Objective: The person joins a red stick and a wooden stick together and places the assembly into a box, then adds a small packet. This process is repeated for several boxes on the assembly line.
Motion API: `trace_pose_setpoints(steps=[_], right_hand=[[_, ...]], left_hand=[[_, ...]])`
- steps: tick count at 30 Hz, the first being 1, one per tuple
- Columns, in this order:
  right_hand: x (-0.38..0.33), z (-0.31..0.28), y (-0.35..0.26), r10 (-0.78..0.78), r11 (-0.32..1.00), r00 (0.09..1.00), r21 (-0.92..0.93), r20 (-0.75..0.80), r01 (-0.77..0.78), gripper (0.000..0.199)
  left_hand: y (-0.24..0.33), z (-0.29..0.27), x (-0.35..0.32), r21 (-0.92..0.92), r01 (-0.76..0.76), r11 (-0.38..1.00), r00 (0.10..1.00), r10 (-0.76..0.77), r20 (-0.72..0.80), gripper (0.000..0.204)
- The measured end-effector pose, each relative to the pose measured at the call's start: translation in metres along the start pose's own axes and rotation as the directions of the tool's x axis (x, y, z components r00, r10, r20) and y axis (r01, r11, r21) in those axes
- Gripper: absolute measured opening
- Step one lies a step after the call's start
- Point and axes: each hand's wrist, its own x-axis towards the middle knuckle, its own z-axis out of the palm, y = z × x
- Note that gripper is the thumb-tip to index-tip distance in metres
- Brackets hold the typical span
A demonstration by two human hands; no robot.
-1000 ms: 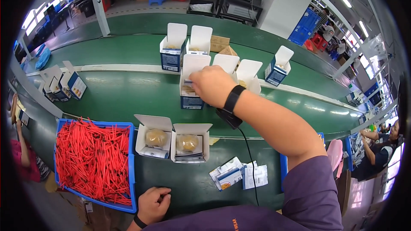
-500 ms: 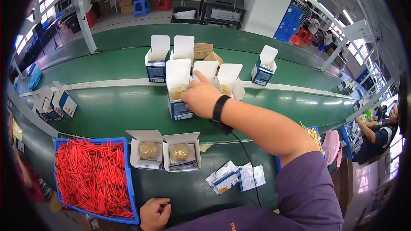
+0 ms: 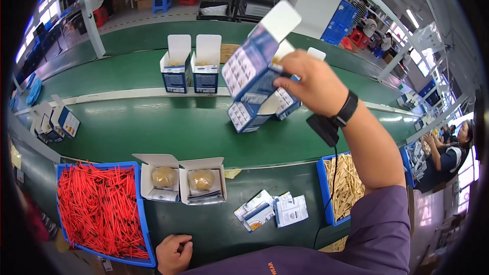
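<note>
My right hand (image 3: 311, 82) grips two blue-and-white open cartons (image 3: 250, 71) and holds them tilted above the green conveyor belt (image 3: 153, 127). A black band is on that wrist. My left hand (image 3: 173, 253) rests closed at the near edge of the bench, beside the blue bin of red sticks (image 3: 97, 209). Two open white boxes (image 3: 181, 178), each with a round yellowish item inside, sit on the bench in front of me.
Two upright open cartons (image 3: 191, 66) stand further along the belt, and more cartons (image 3: 53, 119) sit at the left. Leaflets (image 3: 270, 211) lie on the bench. A blue bin of pale wooden sticks (image 3: 346, 183) is at the right. Other people work at the right and far back.
My right hand has closed on the cartons it was reaching for on the belt and lifted them up towards me, tilted. My left hand stays at the bench edge.
</note>
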Motion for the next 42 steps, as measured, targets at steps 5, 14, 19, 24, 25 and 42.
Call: trace_pose_setpoints(steps=[5, 14, 19, 24, 25, 42], right_hand=[[-0.025, -0.065, 0.043, 0.117, 0.965, 0.990, -0.227, -0.073, -0.131, 0.022], [-0.157, -0.062, 0.191, 0.693, 0.544, 0.721, -0.648, -0.013, -0.534, 0.020], [-0.177, 0.015, 0.237, 0.739, 0.534, 0.674, -0.604, -0.007, -0.592, 0.020], [-0.210, 0.074, 0.265, 0.658, 0.553, 0.753, -0.699, 0.033, -0.452, 0.027], [-0.204, 0.076, 0.262, 0.609, 0.574, 0.794, -0.689, -0.001, -0.441, 0.028], [-0.111, 0.156, 0.127, 0.701, 0.080, 0.446, 0.561, 0.556, -0.824, 0.071]], left_hand=[[-0.005, 0.003, -0.003, 0.003, 0.007, 1.000, 1.000, -0.007, -0.019, 0.015], [0.015, -0.012, 0.004, 0.085, 0.029, 0.996, 0.993, -0.038, 0.108, 0.017], [0.014, -0.007, 0.000, 0.130, 0.004, 0.991, 0.999, -0.011, 0.052, 0.016], [0.016, -0.004, 0.004, 0.126, 0.065, 0.990, 0.996, -0.072, 0.058, 0.016], [0.016, -0.004, 0.004, 0.126, 0.059, 0.990, 0.996, -0.067, 0.060, 0.016], [0.017, -0.008, -0.005, 0.090, 0.003, 0.996, 0.999, -0.007, 0.040, 0.017]])
